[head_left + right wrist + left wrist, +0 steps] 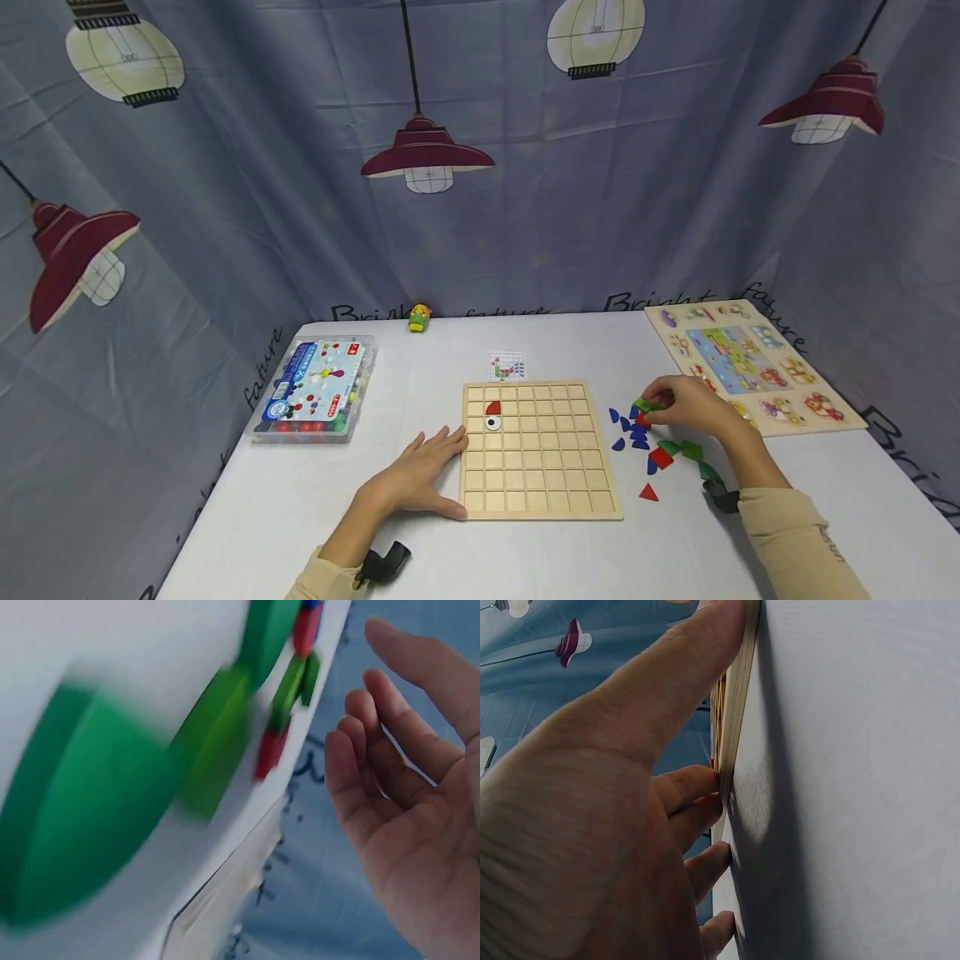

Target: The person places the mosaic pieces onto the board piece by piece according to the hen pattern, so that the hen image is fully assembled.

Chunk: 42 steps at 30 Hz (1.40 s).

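A wooden grid board (536, 458) lies flat, bearing a red quarter-round piece (492, 407) and, just below it, a white piece with a black dot (492, 422). Along the board's left edge rests my left hand (423, 479), fingers spread, the thumb near the front corner. My right hand (686, 404) hovers over the loose pieces to the right, with a green piece (647, 405) and a red piece (642, 419) by its fingertips. In the right wrist view its fingers are loosely bent with nothing between them. Blue pieces (637, 437) lie just left of this hand.
More green pieces (692, 451) and a red triangle (648, 492) lie nearer the front. A small pattern card (507, 366) is behind the board. At left stands a clear plastic box (315, 387), at back a small toy figure (419, 317), at right a picture puzzle board (750, 367).
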Motion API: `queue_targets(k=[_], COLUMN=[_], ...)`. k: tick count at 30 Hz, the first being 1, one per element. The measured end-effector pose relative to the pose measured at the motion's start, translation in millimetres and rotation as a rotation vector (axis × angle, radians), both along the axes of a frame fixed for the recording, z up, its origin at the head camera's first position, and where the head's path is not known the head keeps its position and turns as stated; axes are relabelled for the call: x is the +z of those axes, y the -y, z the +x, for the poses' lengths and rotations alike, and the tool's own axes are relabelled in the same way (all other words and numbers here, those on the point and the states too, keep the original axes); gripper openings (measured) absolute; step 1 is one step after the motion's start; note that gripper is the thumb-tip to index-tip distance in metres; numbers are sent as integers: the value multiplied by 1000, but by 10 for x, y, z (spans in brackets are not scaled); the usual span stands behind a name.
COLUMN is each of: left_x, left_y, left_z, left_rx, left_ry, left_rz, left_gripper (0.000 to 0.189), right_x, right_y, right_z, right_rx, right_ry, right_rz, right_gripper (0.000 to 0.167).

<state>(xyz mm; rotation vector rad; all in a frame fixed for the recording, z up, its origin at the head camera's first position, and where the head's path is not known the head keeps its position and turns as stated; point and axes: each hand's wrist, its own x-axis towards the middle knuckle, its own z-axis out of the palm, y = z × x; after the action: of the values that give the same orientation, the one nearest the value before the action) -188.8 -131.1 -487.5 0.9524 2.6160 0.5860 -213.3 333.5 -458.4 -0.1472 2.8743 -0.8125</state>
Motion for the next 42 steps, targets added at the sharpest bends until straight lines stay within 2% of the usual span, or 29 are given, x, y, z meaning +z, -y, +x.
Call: queue_targets(k=[8,16,31,42], left_x=[-9,1,9,-3], left_y=[-5,-6,-13,-5], left_z=[-13,-9,-14,-21], left_rx=[8,6,0,-1], left_ry=[0,-1,10,6], left_rz=[-27,-19,-15,-20], left_gripper=[109,110,110,110], right_x=[-138,-161,-203,-194], right_y=[-339,-426,-464,-472], right_z=[-16,-46,-75,-57], right_rx=[-70,-106,-91,-60], right_ry=[57,110,120,92], right_rz=[-28,-60,-47,-45], right_gripper=[39,45,36,33])
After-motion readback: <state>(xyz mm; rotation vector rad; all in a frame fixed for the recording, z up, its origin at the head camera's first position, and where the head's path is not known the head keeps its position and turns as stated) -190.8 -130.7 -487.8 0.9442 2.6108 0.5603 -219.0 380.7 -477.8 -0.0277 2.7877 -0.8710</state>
